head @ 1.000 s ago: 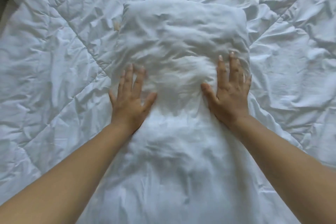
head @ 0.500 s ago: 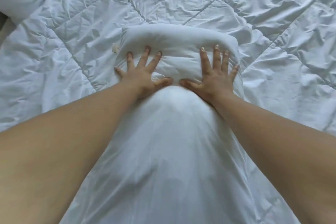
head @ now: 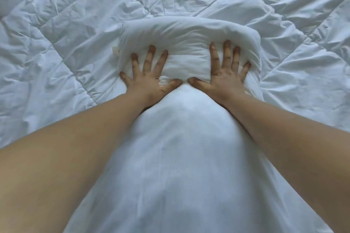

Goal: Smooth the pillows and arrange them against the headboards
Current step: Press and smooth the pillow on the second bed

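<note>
Both your left hand and right hand press flat, fingers spread, on the white pillow lying on the quilted duvet.

Both bare arms reach forward — left hand and right hand flat, fingers spread, thumbs nearly touching.

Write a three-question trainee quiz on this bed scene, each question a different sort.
1. True or false: both hands lie flat, fingers spread, on the pillow.
2. Multiple choice: the pillow rests on A) a bare floor B) a quilted duvet C) a chair.
3. Fill in: the thumbs of the left hand and right hand point ____ each other.

Key: 1 true; 2 B; 3 toward.
</note>
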A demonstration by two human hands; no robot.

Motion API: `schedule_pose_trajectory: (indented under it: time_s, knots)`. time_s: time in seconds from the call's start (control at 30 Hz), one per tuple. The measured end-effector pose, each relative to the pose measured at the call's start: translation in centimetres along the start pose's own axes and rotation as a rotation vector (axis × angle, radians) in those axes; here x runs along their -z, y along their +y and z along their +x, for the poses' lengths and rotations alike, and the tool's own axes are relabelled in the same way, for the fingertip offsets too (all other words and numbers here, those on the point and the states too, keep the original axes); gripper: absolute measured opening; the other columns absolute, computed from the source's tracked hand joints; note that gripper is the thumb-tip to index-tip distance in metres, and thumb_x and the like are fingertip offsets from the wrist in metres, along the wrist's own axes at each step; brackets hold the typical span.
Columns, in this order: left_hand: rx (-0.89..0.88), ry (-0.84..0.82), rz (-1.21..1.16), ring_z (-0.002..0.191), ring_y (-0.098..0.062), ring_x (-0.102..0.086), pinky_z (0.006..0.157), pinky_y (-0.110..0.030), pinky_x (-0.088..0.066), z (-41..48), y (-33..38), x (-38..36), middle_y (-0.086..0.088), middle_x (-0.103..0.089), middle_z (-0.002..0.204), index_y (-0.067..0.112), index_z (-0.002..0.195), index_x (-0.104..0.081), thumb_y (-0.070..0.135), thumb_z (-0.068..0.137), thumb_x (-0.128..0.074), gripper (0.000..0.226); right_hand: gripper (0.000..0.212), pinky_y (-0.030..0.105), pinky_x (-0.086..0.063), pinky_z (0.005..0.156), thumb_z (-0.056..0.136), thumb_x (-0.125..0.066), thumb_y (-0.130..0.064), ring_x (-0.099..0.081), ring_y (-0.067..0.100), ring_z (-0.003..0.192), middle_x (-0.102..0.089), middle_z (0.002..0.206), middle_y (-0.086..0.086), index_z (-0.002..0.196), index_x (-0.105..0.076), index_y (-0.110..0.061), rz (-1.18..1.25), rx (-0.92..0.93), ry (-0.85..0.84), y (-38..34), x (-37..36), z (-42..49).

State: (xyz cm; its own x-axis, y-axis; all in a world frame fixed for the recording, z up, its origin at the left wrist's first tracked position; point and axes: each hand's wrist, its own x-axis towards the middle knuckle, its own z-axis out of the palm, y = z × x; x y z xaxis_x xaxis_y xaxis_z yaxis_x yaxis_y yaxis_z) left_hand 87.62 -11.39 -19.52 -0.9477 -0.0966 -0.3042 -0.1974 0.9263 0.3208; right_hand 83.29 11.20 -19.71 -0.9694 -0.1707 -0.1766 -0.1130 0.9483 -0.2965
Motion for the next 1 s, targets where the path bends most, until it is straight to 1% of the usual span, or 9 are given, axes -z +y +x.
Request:
schedule_pose_trajectory:
  time_s: [0.07,0.13,0.2,0.3,0.4,0.47,0.63,0.83,1.0]
  knots:
    - [0.021,0.047,-0.087,0.151,-0.033,-0.006,0.113,-0.071,-0.006,-0.9,0.9,2.7,0.013,-0.012,0.164,0.053,0.148,-0.023,0.094,0.069,-0.029,0.09,0.119,0.068,0.006,0.118,0.06,-0.028,-0.098,0.016,0.029,0.154,0.012,0.168,0.003,0.159,0.0,-0.038,0.053,0.018,-0.001,0.1,2.1,-1.2]
    - [0.049,0.229,-0.169,0.141,-0.035,-0.029,0.112,-0.066,-0.02,-0.9,2.3,4.8,-0.002,-0.04,0.149,0.035,0.135,-0.052,0.081,0.083,-0.036,0.071,0.116,0.066,0.004,0.119,0.06,-0.027,-0.098,0.011,0.027,0.155,0.004,0.169,0.003,0.158,-0.012,-0.038,0.129,0.008,0.047,-0.1,3.8,-2.2]
    - [0.004,0.286,-0.126,0.146,-0.034,-0.022,0.113,-0.068,-0.019,0.6,3.7,5.8,-0.004,-0.033,0.155,0.034,0.141,-0.045,0.071,0.091,-0.039,0.063,0.115,0.068,0.005,0.116,0.06,-0.024,-0.098,0.013,0.028,0.155,0.008,0.169,0.002,0.158,-0.01,-0.04,0.189,-0.069,0.072,-0.7,4.5,-1.5]
    - [0.026,0.118,-0.105,0.153,-0.028,0.012,0.112,-0.074,-0.006,2.7,4.4,4.9,0.01,0.002,0.168,0.047,0.154,-0.017,0.08,0.086,-0.034,0.078,0.124,0.075,0.004,0.11,0.051,-0.017,-0.103,0.019,0.029,0.154,0.018,0.168,0.002,0.157,0.004,-0.043,0.161,-0.231,0.012,-2.2,4.4,1.5]
    - [0.095,0.047,-0.12,0.151,-0.024,0.023,0.108,-0.078,-0.002,3.4,3.5,3.0,0.017,0.016,0.165,0.052,0.154,-0.004,0.086,0.082,-0.033,0.085,0.131,0.077,0.005,0.106,0.045,-0.02,-0.105,0.022,0.029,0.153,0.025,0.166,0.003,0.155,0.016,-0.043,0.07,-0.287,-0.081,-2.5,2.9,2.9]
    - [0.112,0.028,-0.062,0.151,-0.024,0.025,0.11,-0.077,-0.002,3.5,3.4,2.6,0.017,0.019,0.165,0.051,0.154,0.003,0.086,0.081,-0.033,0.088,0.133,0.077,0.004,0.106,0.046,-0.029,-0.104,0.023,0.029,0.153,0.028,0.165,0.003,0.154,0.02,-0.043,0.026,-0.29,-0.121,-2.2,2.4,2.9]
    - [0.146,-0.015,-0.084,0.153,-0.023,0.017,0.122,-0.049,0.013,-0.4,4.4,3.5,-0.001,0.014,0.167,0.029,0.16,0.001,0.085,0.082,-0.038,0.104,0.14,0.066,0.007,0.118,0.05,-0.042,-0.102,0.022,0.039,0.151,0.023,0.165,0.013,0.158,0.016,-0.034,0.053,-0.331,-0.22,-3.2,4.7,-0.2]
    - [0.218,-0.103,-0.249,0.154,-0.024,0.012,0.121,-0.057,0.005,-9.4,3.6,3.1,-0.001,0.01,0.168,0.026,0.16,0.006,0.097,0.064,-0.038,0.127,0.134,0.058,-0.002,0.122,0.06,-0.039,-0.102,0.009,0.041,0.154,0.013,0.166,0.02,0.16,0.013,-0.028,0.153,-0.394,-0.357,-2.6,6.7,-9.3]
    - [0.254,-0.096,-0.244,0.153,-0.025,0.018,0.115,-0.067,0.008,-19.4,3.3,0.3,0.009,0.018,0.166,0.036,0.157,0.011,0.099,0.059,-0.038,0.127,0.139,0.065,0.004,0.119,0.051,-0.033,-0.103,0.014,0.034,0.154,0.016,0.167,0.016,0.158,0.015,-0.029,0.137,-0.338,-0.273,-2.7,5.5,-18.0]
